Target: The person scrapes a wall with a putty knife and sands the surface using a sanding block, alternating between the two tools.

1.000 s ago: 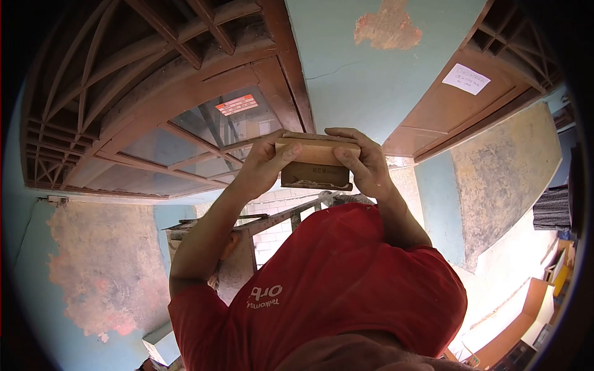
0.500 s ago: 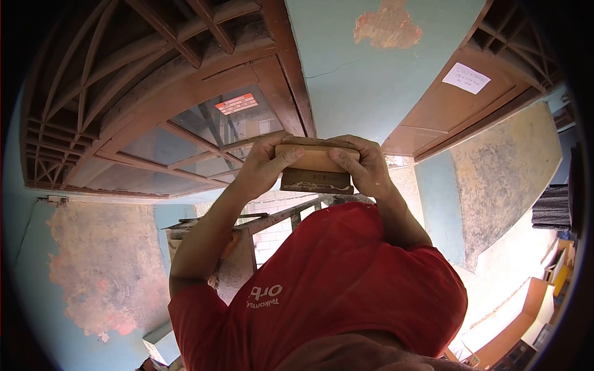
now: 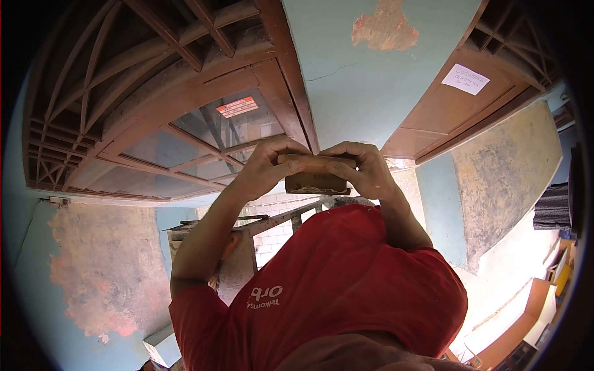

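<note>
A wide scraper-like tool with a wooden handle and a flat dark blade is held between both hands, above the red shirt. My left hand grips the left end of its handle, thumb across the near face and fingers curled over the top. On the right end, my right hand holds it the same way. Pale residue lines the blade's lower edge, which points toward my body. The fingertips behind the handle are hidden.
Brown-framed glass panels are at the left, and a brown door with a paper note is at the right. A blue wall with a peeled patch stands between them. Behind my left forearm is a metal-framed structure.
The tool has tilted, so its handle and blade look narrower, and the handle sits slightly lower. Both thumbs have moved down with it. The grip of both hands stays.
</note>
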A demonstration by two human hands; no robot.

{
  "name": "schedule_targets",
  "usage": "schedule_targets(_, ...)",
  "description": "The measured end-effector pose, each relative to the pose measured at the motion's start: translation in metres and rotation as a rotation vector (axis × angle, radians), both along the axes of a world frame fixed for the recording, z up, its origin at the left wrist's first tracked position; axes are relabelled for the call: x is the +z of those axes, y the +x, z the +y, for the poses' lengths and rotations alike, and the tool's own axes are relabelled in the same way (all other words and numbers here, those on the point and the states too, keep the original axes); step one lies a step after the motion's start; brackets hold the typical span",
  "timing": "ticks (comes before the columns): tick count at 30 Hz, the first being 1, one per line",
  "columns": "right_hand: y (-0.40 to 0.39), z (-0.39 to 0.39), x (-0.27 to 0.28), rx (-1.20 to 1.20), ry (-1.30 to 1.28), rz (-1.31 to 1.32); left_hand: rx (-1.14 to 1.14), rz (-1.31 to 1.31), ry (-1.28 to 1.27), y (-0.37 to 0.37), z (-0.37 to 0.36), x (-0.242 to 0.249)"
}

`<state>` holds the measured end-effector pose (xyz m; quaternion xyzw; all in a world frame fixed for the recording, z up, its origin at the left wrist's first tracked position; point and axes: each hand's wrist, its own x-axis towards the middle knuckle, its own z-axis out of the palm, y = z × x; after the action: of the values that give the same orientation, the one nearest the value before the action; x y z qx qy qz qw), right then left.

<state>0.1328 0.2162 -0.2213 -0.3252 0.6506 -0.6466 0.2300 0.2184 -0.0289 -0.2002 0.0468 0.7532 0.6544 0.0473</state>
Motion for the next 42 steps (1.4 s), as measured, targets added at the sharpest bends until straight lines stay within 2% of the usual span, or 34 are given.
schedule_targets(2, 0.000, 0.000, -0.004, -0.005, 0.006, 0.018, -0.054, -0.057, 0.003, -0.001, -0.003, -0.003)
schedule_targets(5, -0.002, -0.002, -0.016, 0.020, -0.083, -0.089, -0.046, -0.166, 0.013, 0.002, 0.000, 0.002)
schedule_targets(12, 0.000, -0.009, -0.018, -0.082, -0.070, -0.073, -0.047, -0.170, 0.079, 0.001, 0.004, 0.010)
schedule_targets(13, 0.003, -0.010, -0.010, -0.078, -0.092, -0.171, -0.045, -0.153, 0.069, 0.003, 0.004, 0.008)
schedule_targets(15, -0.003, -0.008, -0.012, -0.113, 0.028, -0.060, -0.073, -0.180, 0.106, 0.002, 0.004, 0.011)
schedule_targets(17, -0.005, -0.009, -0.007, -0.124, 0.090, -0.038, -0.070, -0.166, 0.017, 0.001, 0.002, 0.011)
schedule_targets(21, -0.013, -0.014, -0.023, -0.034, 0.013, -0.058, -0.104, -0.138, 0.016, 0.000, -0.003, 0.004)
schedule_targets(23, -0.013, -0.013, -0.013, -0.025, 0.070, -0.061, -0.087, -0.133, 0.005, -0.001, -0.003, -0.002)
schedule_targets(28, -0.009, -0.020, -0.023, -0.162, 0.070, 0.091, -0.012, -0.152, -0.103, 0.000, 0.001, 0.008)
schedule_targets(30, -0.009, -0.021, -0.022, -0.133, 0.082, 0.101, 0.018, -0.160, -0.154, -0.001, 0.003, 0.008)
schedule_targets(35, 0.000, -0.026, -0.017, -0.131, 0.051, 0.120, 0.000, -0.036, -0.123, -0.002, -0.001, -0.003)
schedule_targets(37, 0.006, -0.027, -0.007, -0.176, 0.107, 0.118, 0.028, -0.095, -0.104, -0.003, -0.003, -0.006)
schedule_targets(40, 0.011, -0.027, -0.012, -0.126, 0.036, 0.407, 0.015, -0.032, -0.125, -0.003, -0.009, -0.019)
schedule_targets(42, 0.014, -0.027, -0.015, -0.169, 0.012, 0.430, 0.031, -0.038, -0.121, -0.005, -0.009, -0.013)
